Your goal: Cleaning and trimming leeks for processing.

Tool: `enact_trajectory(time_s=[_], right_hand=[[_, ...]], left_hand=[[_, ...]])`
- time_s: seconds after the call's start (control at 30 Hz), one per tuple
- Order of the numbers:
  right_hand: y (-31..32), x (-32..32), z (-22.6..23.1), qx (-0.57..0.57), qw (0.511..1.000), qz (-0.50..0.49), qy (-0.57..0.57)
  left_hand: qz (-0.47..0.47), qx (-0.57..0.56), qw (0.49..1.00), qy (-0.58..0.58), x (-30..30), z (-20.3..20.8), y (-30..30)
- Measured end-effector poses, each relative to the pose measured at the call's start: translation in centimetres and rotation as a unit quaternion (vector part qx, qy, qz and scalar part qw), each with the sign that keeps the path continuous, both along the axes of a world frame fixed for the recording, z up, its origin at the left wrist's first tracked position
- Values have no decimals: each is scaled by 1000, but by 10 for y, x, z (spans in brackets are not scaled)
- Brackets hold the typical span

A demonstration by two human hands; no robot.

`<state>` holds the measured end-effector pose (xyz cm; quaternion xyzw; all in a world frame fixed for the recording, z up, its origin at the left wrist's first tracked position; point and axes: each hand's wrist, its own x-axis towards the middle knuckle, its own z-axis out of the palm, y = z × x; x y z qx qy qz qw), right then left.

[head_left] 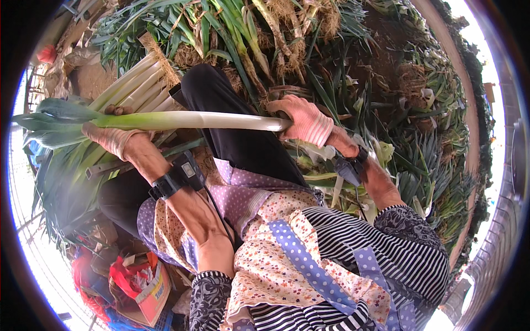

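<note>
Pink-gloved left hand (115, 137) and right hand (306, 120) clamp a white-green leek (221, 120); we judge smooth white leeks (137, 81) done, brown-rooted leeks (273, 30) remaining.

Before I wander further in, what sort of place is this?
Probably a leek-cleaning area, perhaps on a farm: a smooth held leek, a heap of rooted leeks and loose leaves at the right.

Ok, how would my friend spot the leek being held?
Find the bent black trouser leg. Crossing it in the picture is one long leek, green leaves at left, white end at the right fingers. Unlike the bunched leeks behind it, only this one is held.
</note>
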<state>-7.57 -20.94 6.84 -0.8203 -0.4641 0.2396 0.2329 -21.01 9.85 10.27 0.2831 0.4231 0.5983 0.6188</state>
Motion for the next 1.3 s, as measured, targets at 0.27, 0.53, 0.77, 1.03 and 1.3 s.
enact_trajectory(time_s=[0.27,0.53,0.77,1.03,1.3], right_hand=[[-6,-10,0,45,978,-14,-204],[-17,-9,-17,98,923,36,-370],[-13,-4,-18,171,863,46,-474],[-27,0,-31,121,874,99,-461],[-48,-3,-52,-118,948,108,-275]], left_hand=[[70,-52,994,68,2,14,-7],[42,10,997,61,-8,-20,9],[67,-35,996,51,-3,-21,11],[73,-69,992,70,1,-37,14],[139,-38,984,103,-1,-27,6]])
